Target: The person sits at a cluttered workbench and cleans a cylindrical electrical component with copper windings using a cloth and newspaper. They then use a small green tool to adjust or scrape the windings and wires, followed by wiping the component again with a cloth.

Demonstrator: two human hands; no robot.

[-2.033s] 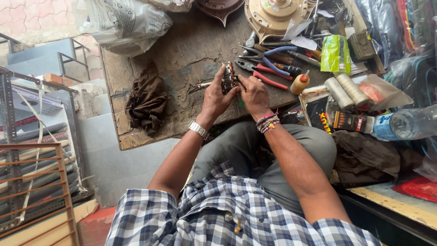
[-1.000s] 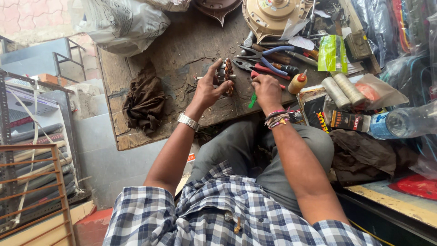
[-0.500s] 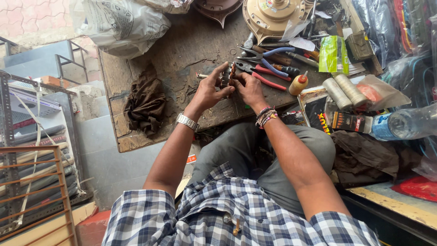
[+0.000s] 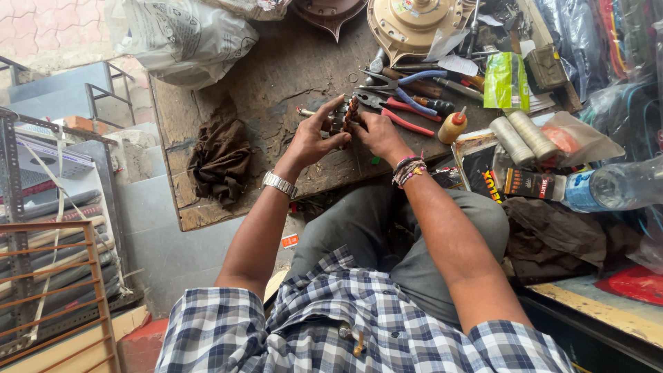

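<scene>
Both my hands hold a small motor armature (image 4: 343, 116) with copper-coloured windings and a short shaft sticking out to the left, just above a worn wooden board (image 4: 207, 186). My left hand (image 4: 312, 141), with a metal watch on its wrist, grips it from the left, fingers spread around it. My right hand (image 4: 376, 133), with bead bracelets on its wrist, grips it from the right.
A dark brown rag (image 4: 219, 159) lies on the board's left part. Pliers and cutters (image 4: 404, 103) with red and blue handles, a small orange-capped bottle (image 4: 452, 127), two thread spools (image 4: 523, 136), a round beige motor housing (image 4: 414, 21), a plastic bottle (image 4: 615, 186) and a grey bag (image 4: 183, 34) surround the board.
One second ago my right hand was off the armature, near the pliers. It has come back to the part, and now both hands hold it.
</scene>
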